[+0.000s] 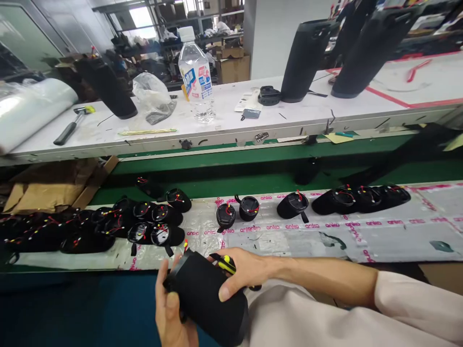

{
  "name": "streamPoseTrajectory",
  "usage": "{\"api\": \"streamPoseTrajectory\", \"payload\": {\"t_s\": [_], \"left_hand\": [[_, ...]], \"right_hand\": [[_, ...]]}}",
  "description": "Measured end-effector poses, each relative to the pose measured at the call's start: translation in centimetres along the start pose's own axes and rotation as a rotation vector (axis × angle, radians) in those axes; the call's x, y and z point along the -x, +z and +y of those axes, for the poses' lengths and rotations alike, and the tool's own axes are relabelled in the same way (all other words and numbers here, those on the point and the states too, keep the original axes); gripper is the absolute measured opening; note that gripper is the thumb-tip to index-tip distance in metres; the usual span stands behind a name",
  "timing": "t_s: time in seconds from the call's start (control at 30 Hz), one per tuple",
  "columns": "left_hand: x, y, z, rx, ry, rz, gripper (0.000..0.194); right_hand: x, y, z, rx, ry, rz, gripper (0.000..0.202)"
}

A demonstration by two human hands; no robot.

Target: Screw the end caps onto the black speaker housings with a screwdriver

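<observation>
Hands (173, 308) (242, 270) grip sleeve (206, 299) below bench edge (253, 262).

A black fabric-covered cylinder (206, 301) lies tilted between the hands, its open end up-left; the left hand (171, 315) cups it from below, the right hand (240, 272) grips over it, pinching a yellow-and-black tool (224, 262).

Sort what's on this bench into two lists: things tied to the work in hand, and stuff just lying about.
In hand:
- black fabric cylinder, held by left hand and right hand
- yellow-handled tool in the right hand
- wired black caps on the plastic sheet

Lying about:
- water bottle
- hammer
- crumpled bag
- cardboard
</observation>
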State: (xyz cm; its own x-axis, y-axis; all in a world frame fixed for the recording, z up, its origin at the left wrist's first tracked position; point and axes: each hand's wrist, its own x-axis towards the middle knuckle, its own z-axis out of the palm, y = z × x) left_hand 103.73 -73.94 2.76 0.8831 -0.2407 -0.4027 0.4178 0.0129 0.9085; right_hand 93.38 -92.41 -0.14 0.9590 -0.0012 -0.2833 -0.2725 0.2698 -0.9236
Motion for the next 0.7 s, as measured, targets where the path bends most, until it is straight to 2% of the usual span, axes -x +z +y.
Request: {"api": "streamPoseTrajectory", "payload": {"t_s": [0.07, 0.13, 0.27, 0.37, 0.43, 0.5, 0.57, 0.63, 0.7], "left_hand": [[0.7, -0.8, -1.6, 0.216, -0.183, -0.061, 0.124], [1.2, -1.5, -3.1, 0.334, -0.285, -0.101, 0.136], [2.4, -1.5, -3.9, 0.286, -0.2, -0.247, 0.125], [3.2, -0.8, -3.5, 0.263, -0.167, -0.312, 0.129], [3.5, -0.4, -3.4, 0.257, -0.165, -0.277, 0.133], [3.3, -0.1, -3.6, 0.21, -0.141, -0.19, 0.131], [2.9, 0.2, -3.9, 0.129, -0.089, -0.067, 0.123], [2.4, 0.5, -4.2, 0.069, -0.081, 0.063, 0.114], [2.1, 0.7, -4.4, 0.062, -0.137, 0.132, 0.105]], "right_hand": [[0.3, 0.4, 1.2, -0.125, 0.052, -0.002, 0.075], [0.6, 0.8, 2.1, -0.227, 0.117, 0.005, 0.076], [1.2, 1.3, 2.7, -0.377, 0.14, -0.003, 0.074], [1.4, 1.4, 2.6, -0.413, 0.131, -0.023, 0.077], [1.6, 1.4, 2.3, -0.368, 0.121, -0.014, 0.078], [1.9, 1.5, 1.6, -0.227, 0.084, 0.039, 0.083], [2.4, 1.9, 0.8, 0.043, 0.056, 0.145, 0.093], [3.0, 2.5, -0.1, 0.362, 0.096, 0.234, 0.107], [3.8, 3.1, -0.9, 0.582, 0.167, 0.24, 0.115]]}}
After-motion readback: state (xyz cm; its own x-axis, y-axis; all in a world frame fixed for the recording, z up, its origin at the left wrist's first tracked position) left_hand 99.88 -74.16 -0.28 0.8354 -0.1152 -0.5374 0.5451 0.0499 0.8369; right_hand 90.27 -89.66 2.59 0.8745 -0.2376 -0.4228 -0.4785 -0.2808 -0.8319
